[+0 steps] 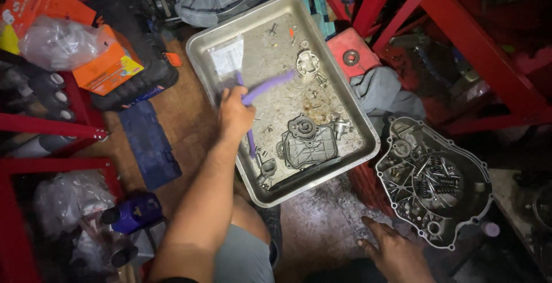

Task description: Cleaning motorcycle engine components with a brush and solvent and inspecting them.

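One purple strip [265, 87], motion-blurred, in left hand [234, 113].

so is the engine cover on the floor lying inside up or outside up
Inside up: the engine cover shows its hollow interior, with springs and loose small parts resting in it.

Single view — head-worn camera, looking steeply down from above the person's lap onto the workshop floor. Near range: forearms enter from the bottom edge, metal tray [201, 44] sits mid-frame, engine cover [397, 145] lower right, red shelf frames [437, 7] at the margins. No second view — no overlap to record.
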